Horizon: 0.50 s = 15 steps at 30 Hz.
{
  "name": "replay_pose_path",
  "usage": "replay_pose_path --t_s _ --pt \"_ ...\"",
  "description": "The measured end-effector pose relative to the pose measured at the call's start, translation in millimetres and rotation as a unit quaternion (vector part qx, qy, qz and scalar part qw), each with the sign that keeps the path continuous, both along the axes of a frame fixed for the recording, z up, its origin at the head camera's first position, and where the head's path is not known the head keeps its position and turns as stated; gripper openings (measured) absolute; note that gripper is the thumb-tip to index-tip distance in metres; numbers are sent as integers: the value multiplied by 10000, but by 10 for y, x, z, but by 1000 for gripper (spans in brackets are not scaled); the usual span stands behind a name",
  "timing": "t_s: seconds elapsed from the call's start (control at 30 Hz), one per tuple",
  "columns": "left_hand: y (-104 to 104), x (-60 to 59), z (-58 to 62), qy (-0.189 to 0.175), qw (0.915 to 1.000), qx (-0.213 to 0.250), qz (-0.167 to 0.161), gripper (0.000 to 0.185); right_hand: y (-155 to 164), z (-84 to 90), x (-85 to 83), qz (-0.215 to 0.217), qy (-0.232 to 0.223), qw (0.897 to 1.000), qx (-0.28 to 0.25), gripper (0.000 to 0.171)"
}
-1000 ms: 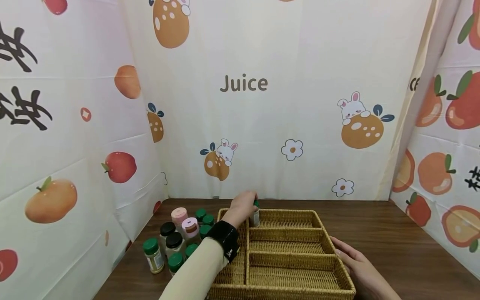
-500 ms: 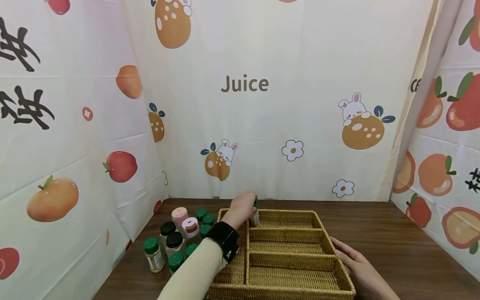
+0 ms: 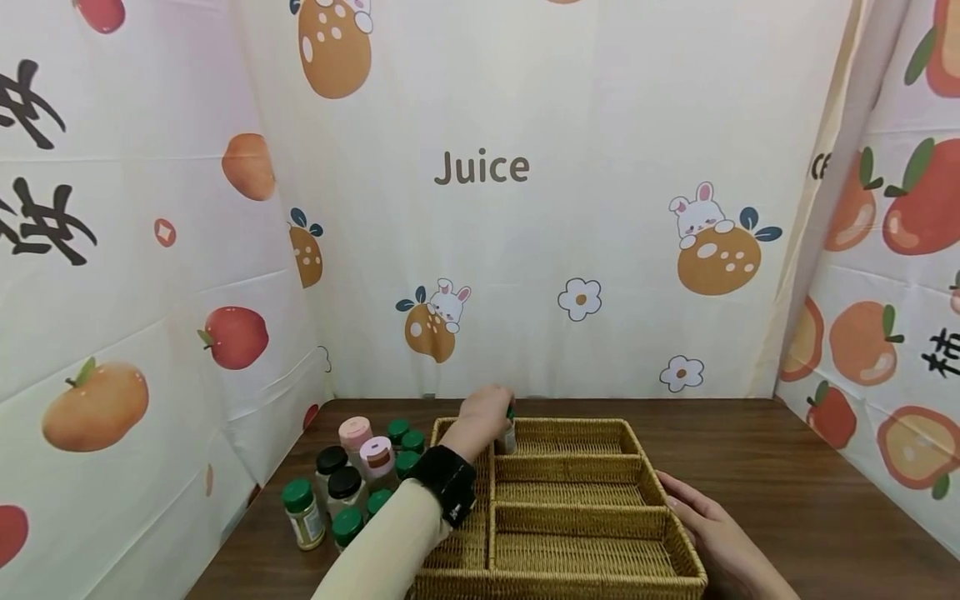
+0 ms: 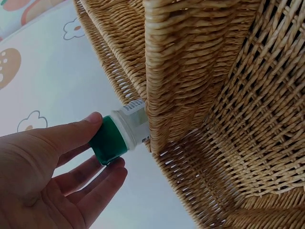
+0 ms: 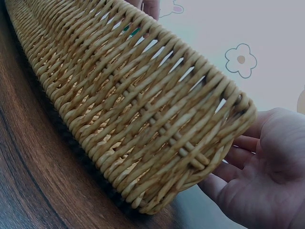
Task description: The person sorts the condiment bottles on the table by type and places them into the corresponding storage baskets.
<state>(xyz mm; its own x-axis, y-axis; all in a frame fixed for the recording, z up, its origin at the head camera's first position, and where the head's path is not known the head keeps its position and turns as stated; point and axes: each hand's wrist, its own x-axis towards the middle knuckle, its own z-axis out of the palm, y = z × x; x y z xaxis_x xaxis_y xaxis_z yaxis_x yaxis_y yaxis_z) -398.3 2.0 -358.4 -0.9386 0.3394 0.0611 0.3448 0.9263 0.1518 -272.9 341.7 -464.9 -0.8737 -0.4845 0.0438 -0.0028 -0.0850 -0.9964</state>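
In the head view my left hand [image 3: 483, 414] reaches over the wicker basket [image 3: 492, 533] to its back compartment. There it holds a spice jar [image 3: 507, 439] with a green cap. Up close in the left wrist view, thumb and fingers pinch the green cap [image 4: 111, 138], and the jar's lower part is hidden behind a woven divider [image 4: 176, 71]. My right hand [image 3: 712, 529] lies against the basket's right side with its fingers extended. The right wrist view has the palm [image 5: 281, 167] beside the basket corner, fingertips hidden behind the weave.
Left of the basket stand several jars: green-capped ones [image 3: 307, 525], black-capped ones [image 3: 347, 487], one with a pink lid [image 3: 356, 432] and one with a lilac lid [image 3: 377, 457]. A brown wood table [image 3: 795, 467] carries everything. Printed cloth walls [image 3: 637, 208] close off the back and sides.
The head view has shifted slightly. My left hand still holds the jar in the back compartment, and my right hand stays at the basket's side.
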Motion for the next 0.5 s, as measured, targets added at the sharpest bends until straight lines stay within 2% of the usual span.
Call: replay_pose_path --t_s 0.17,0.27,0.37,0.5 --pt "-42 43 2 -53 10000 31 16 32 -6 3 -7 -70 -65 9999 32 55" --pt "-71 75 32 -53 10000 -4 -4 38 -7 -16 -10 37 -142 9998 -110 48" --pt "-128 110 124 2 10000 29 -50 38 -4 -22 -12 121 -95 9997 -171 44" --pt "-242 186 340 276 9993 142 -183 34 1 -8 -11 112 -62 9998 -133 41"
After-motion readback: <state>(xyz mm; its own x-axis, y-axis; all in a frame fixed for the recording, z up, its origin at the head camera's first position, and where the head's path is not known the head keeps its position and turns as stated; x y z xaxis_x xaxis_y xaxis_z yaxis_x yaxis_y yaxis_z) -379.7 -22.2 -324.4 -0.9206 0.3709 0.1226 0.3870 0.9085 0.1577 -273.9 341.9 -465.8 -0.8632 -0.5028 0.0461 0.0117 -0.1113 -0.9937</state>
